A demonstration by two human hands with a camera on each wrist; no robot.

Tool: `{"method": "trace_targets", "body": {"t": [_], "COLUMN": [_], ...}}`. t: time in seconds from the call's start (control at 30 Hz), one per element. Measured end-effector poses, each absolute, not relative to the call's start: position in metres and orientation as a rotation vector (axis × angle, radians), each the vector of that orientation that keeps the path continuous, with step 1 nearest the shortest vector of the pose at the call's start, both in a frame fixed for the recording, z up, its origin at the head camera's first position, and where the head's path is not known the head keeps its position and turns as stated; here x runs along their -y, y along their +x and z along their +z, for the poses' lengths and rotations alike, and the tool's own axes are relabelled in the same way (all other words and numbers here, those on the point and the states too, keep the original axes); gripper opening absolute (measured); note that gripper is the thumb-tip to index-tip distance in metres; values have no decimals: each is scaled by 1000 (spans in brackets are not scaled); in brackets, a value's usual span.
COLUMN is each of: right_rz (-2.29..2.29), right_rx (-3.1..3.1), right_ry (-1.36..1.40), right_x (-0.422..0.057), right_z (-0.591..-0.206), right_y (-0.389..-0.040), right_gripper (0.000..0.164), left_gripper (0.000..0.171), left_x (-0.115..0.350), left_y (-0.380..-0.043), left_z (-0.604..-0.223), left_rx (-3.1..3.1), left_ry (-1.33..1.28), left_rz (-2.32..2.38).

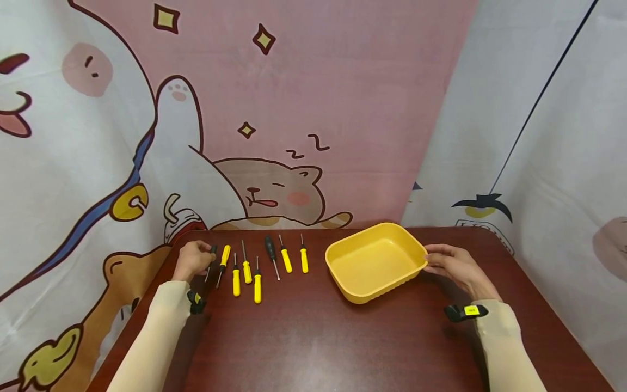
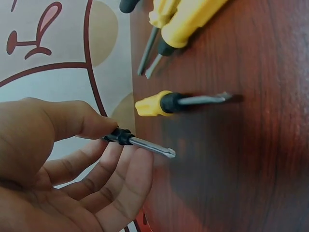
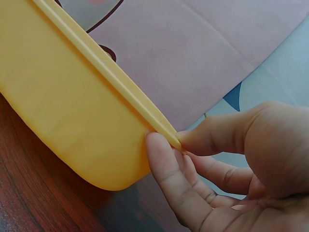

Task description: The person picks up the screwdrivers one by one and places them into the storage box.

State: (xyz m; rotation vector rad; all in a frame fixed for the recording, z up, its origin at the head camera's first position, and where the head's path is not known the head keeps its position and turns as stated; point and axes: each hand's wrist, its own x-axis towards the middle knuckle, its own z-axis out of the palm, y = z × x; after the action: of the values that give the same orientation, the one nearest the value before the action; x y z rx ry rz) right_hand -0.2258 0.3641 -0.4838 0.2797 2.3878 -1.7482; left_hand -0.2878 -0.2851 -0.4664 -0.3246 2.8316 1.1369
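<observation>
At the left end of a row of screwdrivers, my left hand (image 1: 195, 258) pinches a black-handled screwdriver (image 1: 211, 257) between thumb and fingers. Its cross-shaped metal tip (image 2: 169, 152) points away from the palm in the left wrist view, with most of the handle hidden by the fingers. Just right of it lies a yellow-handled screwdriver (image 1: 224, 258). Across the table my right hand (image 1: 453, 265) pinches the rim of a yellow plastic basin (image 1: 343, 277) at its right corner. Thumb and fingertips sit on either side of that rim in the right wrist view. The basin holds nothing.
Several more yellow-handled screwdrivers (image 1: 257, 288) and another black-handled screwdriver (image 1: 270, 248) lie spread between the left hand and the basin. All are on a dark red-brown wooden table (image 1: 313, 343). A cartoon-printed cloth (image 1: 352, 109) hangs behind the table's far edge.
</observation>
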Motion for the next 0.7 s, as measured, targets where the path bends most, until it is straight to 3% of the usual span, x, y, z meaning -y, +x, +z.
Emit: {"method": "trace_targets", "body": {"t": [0.7], "right_rz": [-1743], "right_rx": [-2393], "right_ry": [272], "right_x": [-364], "right_z": [-485], "right_y": [-225], "right_gripper": [58], "left_gripper": [29], "left_x": [256], "left_y": [-288], "left_z": [-449], "left_rx": [-2868], "left_ry": [-201], "left_rz": [1160]}}
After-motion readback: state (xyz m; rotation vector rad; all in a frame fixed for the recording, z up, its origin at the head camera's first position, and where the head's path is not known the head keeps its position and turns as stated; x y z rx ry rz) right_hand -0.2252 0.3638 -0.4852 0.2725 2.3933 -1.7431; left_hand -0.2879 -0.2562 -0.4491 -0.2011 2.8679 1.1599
